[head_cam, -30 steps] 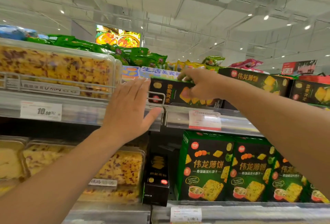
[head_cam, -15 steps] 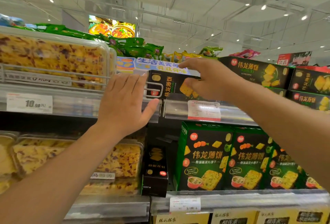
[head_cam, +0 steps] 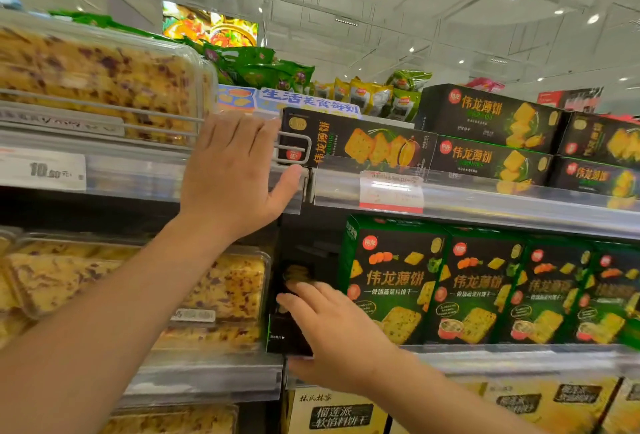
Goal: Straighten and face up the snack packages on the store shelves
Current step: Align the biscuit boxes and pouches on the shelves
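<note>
A black cracker box (head_cam: pixel 356 142) lies flat on the top shelf, face out, behind a wire divider (head_cam: pixel 294 149). My left hand (head_cam: pixel 232 174) rests flat and spread against that divider and the shelf rail. One shelf down, a narrow black box (head_cam: pixel 287 322) stands end-on between the cake tubs and a row of upright green cracker boxes (head_cam: pixel 391 281). My right hand (head_cam: pixel 332 333) lies over this narrow box's front with fairly straight fingers, its thumb below the box's bottom edge; it hides the lower right of the box.
Clear tubs of yellow cake (head_cam: pixel 104 80) fill the left of the top shelf, with more on the shelf below (head_cam: pixel 221 288). Stacked black boxes (head_cam: pixel 491 115) sit top right. Price tags (head_cam: pixel 391 191) hang on the rails. Yellow boxes (head_cam: pixel 332 413) line the bottom shelf.
My right hand has let go of the flat black box on the top shelf and dropped to the narrow black box one shelf down. My left hand stays on the divider.
</note>
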`<state>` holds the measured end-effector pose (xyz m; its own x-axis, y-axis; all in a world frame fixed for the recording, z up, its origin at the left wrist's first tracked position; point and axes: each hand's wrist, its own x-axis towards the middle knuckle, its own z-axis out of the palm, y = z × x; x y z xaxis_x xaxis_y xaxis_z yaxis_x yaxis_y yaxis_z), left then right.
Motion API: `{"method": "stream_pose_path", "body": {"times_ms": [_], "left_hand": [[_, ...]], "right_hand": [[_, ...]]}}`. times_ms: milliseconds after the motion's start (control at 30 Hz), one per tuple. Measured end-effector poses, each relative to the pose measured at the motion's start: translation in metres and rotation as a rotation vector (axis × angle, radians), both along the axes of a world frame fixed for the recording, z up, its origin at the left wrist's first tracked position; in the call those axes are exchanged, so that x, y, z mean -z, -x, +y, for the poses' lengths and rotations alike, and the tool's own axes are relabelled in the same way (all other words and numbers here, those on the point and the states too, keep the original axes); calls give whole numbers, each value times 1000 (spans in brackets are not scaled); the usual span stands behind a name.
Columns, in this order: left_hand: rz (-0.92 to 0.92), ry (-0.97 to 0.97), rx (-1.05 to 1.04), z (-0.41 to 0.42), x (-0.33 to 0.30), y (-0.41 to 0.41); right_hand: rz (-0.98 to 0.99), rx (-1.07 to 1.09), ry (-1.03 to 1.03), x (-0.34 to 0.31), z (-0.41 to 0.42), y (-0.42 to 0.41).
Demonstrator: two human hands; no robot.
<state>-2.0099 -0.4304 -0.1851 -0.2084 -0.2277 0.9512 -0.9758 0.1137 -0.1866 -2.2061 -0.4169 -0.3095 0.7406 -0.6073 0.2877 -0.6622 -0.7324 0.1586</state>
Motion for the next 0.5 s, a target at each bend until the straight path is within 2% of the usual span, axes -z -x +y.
{"method": "stream_pose_path", "body": {"times_ms": [233,400,500], "left_hand": [[-1,-20,-3,1,0,-1],[1,-46,11,1,1,-2],[21,-70,15,3,2,-1]], "right_hand": [[-67,123,-21,34,-21,-4],[-130,28,34,29,-11,2],[-246,11,37,6,5,8]]}}
